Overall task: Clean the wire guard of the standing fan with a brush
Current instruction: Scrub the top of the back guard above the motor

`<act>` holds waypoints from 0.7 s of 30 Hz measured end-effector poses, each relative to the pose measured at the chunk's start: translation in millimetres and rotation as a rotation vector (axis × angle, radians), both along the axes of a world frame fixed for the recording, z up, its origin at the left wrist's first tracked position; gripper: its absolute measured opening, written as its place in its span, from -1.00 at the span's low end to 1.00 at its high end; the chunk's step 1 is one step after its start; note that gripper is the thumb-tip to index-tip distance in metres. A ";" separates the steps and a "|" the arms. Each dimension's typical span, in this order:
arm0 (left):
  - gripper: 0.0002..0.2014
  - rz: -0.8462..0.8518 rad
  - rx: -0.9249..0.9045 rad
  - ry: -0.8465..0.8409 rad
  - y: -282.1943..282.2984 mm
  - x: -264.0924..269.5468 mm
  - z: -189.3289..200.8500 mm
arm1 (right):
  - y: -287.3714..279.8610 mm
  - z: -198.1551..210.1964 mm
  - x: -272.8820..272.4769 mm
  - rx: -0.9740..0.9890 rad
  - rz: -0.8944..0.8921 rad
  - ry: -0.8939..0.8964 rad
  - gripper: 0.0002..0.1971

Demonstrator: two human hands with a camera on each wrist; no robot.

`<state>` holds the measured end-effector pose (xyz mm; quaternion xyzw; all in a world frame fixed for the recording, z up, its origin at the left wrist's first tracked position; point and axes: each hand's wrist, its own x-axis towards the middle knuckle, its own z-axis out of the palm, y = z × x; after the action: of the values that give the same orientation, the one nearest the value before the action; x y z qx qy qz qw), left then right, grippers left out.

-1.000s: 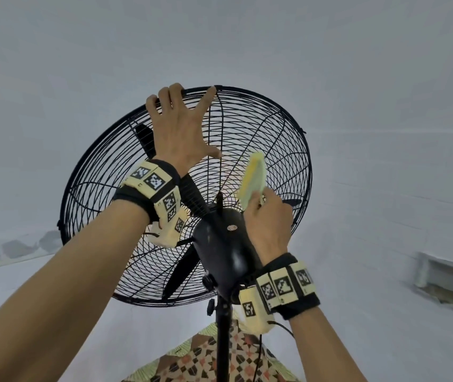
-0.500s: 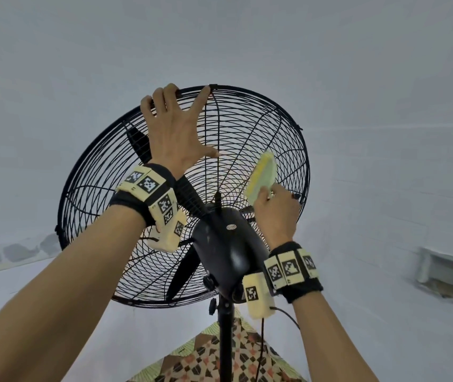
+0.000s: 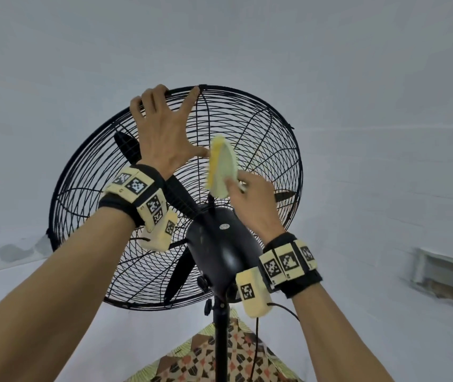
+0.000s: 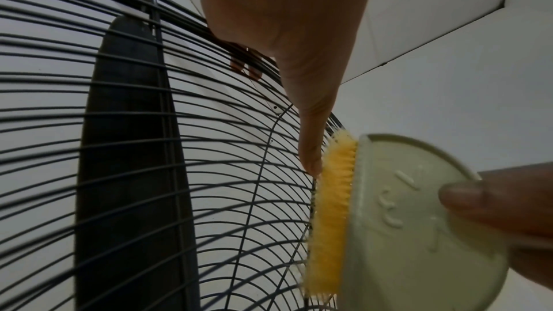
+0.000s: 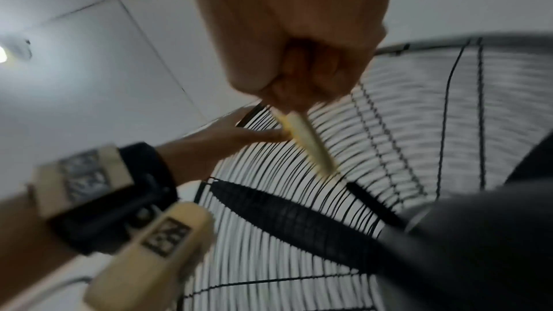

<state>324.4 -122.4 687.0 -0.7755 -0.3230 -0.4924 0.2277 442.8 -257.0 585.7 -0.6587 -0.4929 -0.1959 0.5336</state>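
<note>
The standing fan's black wire guard [image 3: 261,139] faces away from me, seen from behind, with the motor housing [image 3: 219,249] at its centre. My left hand [image 3: 164,133] lies spread on the guard's upper rear; several fingers hook over the top rim and the thumb stretches right along the wires. My right hand [image 3: 252,202] grips a pale green brush [image 3: 224,166] with yellow bristles [image 4: 332,209]. The bristles press against the guard wires [image 4: 209,174] right beside my left thumb [image 4: 311,127]. In the blurred right wrist view the brush [image 5: 308,141] sticks out of my fist.
A black pole [image 3: 222,340] carries the fan over a patterned mat [image 3: 214,362]. A black blade [image 4: 131,150] stands still behind the wires. A cable [image 3: 255,340] hangs by the pole. White walls surround the fan, with a small recessed opening [image 3: 445,279] low at the right.
My right hand has carried the brush up and to the left across the guard, from near the motor to beside my left thumb. The left hand has kept its hold at the top rim.
</note>
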 end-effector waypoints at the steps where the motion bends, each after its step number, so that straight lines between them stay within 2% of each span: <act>1: 0.25 -0.002 0.000 -0.002 1.0 -0.8 -0.2 | -1.9 1.4 -1.6 0.008 0.017 -0.005 -0.69; 4: 0.25 -0.009 0.008 0.000 1.8 -4.9 -1.8 | -4.6 -1.7 11.6 0.103 -0.143 0.167 -0.68; 7: 0.26 -0.013 0.005 0.005 -1.3 -5.3 -2.6 | -4.7 -3.6 15.5 0.036 -0.338 0.230 -0.69; 9: 0.25 -0.011 0.005 0.006 -2.3 -3.2 -1.8 | -0.8 -1.5 8.3 0.006 -0.266 0.138 -0.69; 13: 0.25 -0.006 0.004 0.002 2.1 -4.7 -1.6 | -3.0 4.4 -4.8 -0.046 0.014 -0.025 -0.68; 15: 0.25 -0.010 0.009 0.012 2.4 -5.9 -1.3 | -3.4 1.7 1.2 0.009 -0.001 0.043 -0.68; 18: 0.26 -0.001 0.012 0.014 0.8 -4.3 -0.4 | -9.0 -2.6 14.8 0.138 -0.123 0.242 -0.71; 21: 0.27 -0.005 0.011 0.014 0.2 -2.2 -1.3 | -18.0 -3.9 15.8 0.237 -0.183 0.207 -0.77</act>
<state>322.2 -122.2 685.7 -0.7784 -0.3168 -0.4892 0.2332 458.6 -275.0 581.8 -0.6501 -0.3467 -0.2317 0.6352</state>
